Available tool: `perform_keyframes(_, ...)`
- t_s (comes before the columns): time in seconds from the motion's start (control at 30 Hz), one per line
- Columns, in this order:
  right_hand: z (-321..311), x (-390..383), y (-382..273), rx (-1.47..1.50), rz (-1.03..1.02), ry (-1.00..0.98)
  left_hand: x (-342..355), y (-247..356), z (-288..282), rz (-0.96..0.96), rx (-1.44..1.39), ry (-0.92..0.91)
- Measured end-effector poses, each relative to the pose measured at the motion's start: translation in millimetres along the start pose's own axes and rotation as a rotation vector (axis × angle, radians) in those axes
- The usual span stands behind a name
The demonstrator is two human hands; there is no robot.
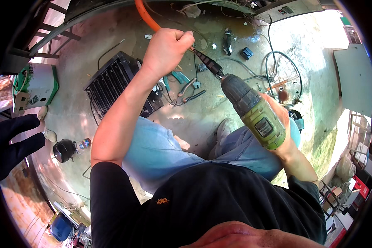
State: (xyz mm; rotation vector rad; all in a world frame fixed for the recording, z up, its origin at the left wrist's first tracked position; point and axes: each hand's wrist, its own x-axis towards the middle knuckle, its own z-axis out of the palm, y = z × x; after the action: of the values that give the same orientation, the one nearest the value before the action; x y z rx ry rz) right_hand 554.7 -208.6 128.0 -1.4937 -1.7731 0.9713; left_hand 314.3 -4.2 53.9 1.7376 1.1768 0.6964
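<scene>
Floor (72, 105) | left fingers (186, 40) grip orange tube (147, 15), cropped | right fingers (277, 109) — mostly hidden — grip drill (254, 110)

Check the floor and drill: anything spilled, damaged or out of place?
The floor looks littered: pliers lie loose and a dark cable trails in a loop to their right, an untidy spot to step. A darkened floor patch farther off might be damp; I can't confirm. The drill in the right hand shows no obvious damage.

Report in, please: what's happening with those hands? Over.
Left hand gripping orange tube. Right hand holding green drill, black tapered bit pointing toward left hand. Pliers on floor below.
</scene>
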Motion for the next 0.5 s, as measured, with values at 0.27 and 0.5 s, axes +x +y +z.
perform_keyframes(0.27, 0.3, -0.6, -4.9, 0.019, 0.063, -0.016, -4.8, 3.4, -3.3, -0.027, 0.021, -0.037)
perform_keyframes(0.5, 0.7, -0.2, -2.0, -0.135, -0.024, -0.017, -6.7, 3.3, -4.3, -0.008, 0.002, -0.042)
